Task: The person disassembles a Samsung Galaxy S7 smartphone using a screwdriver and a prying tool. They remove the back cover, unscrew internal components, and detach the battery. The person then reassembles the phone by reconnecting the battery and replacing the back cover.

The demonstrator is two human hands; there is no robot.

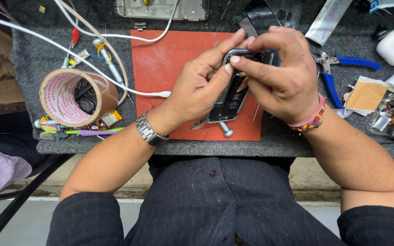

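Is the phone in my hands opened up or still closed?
Opened up: the phone shows bare dark internals where a cover would sit, held between the left hand and right hand.

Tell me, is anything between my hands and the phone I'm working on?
Nothing visible is. The left hand grips the opened phone by its side, and the right hand presses on its top end, both in direct contact, above the red mat. The white cable and blue pliers lie off to the sides.

Phone repair workshop bench: grey felt-covered worktable [33, 59] with red rubber work mat [160, 64] at centre, blue-handled pliers [338, 68] near right edge, brown packing tape roll [76, 96] near left edge, bare phone frame [160, 9] at back edge, white cables [115, 36].
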